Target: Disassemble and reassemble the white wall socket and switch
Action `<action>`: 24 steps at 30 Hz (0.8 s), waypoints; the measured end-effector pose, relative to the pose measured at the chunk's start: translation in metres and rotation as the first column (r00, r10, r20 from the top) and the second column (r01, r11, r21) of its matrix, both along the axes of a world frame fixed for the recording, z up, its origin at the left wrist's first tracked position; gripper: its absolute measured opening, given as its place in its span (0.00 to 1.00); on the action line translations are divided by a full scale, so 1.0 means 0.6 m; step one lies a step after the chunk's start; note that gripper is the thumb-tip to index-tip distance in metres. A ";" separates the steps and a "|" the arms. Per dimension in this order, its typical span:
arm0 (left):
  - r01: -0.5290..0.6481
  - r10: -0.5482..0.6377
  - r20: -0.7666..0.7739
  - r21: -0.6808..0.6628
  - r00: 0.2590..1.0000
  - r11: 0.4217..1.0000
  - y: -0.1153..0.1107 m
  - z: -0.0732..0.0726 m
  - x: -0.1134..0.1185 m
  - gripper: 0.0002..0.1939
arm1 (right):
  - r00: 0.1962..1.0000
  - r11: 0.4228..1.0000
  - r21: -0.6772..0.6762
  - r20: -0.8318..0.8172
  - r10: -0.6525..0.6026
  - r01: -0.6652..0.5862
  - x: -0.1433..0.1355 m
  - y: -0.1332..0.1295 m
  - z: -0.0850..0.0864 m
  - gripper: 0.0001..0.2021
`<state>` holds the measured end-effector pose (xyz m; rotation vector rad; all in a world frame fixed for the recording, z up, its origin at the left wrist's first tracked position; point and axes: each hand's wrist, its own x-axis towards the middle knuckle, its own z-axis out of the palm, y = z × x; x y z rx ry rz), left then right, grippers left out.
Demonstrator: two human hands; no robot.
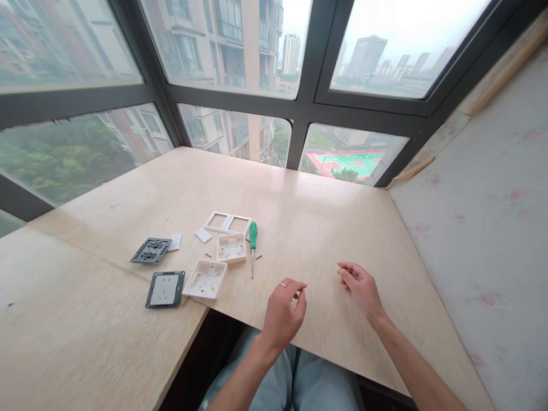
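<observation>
My left hand (285, 311), with a ring on one finger, hovers at the table's front edge. Its thumb and index finger are brought together in a loose pinch, and nothing shows in them. To the right, my right hand (362, 288) is above the tabletop with its fingers curled in, no object visible in it. Nearest to my left hand lies a screwdriver (253, 237) with a green handle. Beside it are a white square mounting box (232, 258) and another white mounting box (205, 292). A socket insert (165, 289) lies face up left of the boxes.
A second socket insert (152, 251) lies face down by a white plate (175, 242). Behind the boxes are a white double frame (228, 216) and a small white cover (203, 234). Loose screws (258, 257) lie nearby. Windows and a papered wall (492, 228) border the table (325, 222).
</observation>
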<state>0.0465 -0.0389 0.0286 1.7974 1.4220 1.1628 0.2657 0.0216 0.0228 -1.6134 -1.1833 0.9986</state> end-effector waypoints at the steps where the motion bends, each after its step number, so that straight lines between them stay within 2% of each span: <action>1: 0.035 -0.035 0.009 -0.025 0.999 0.999 0.007 -0.003 0.011 0.11 | 0.999 1.000 0.005 -0.014 -0.031 0.031 0.014 -0.010 -0.003 0.20; 4: 0.105 -0.105 0.002 -0.065 0.994 0.992 0.037 -0.018 0.039 0.10 | 0.994 0.994 0.043 -0.054 -0.100 0.102 0.041 -0.035 -0.012 0.20; 9: 0.023 -0.025 -0.027 -0.074 0.999 0.997 0.071 -0.037 0.055 0.10 | 0.991 0.987 0.092 -0.050 -0.127 0.131 0.045 -0.057 -0.023 0.18; 17: -0.006 0.008 0.028 -0.055 1.000 0.998 0.049 -0.034 0.046 0.10 | 0.994 0.983 0.173 0.101 0.044 -0.061 0.034 -0.064 -0.023 0.11; 24: 0.008 -0.006 0.030 -0.053 1.000 0.999 0.050 -0.042 0.046 0.10 | 0.986 0.975 0.204 0.158 0.050 -0.082 0.037 -0.063 -0.029 0.12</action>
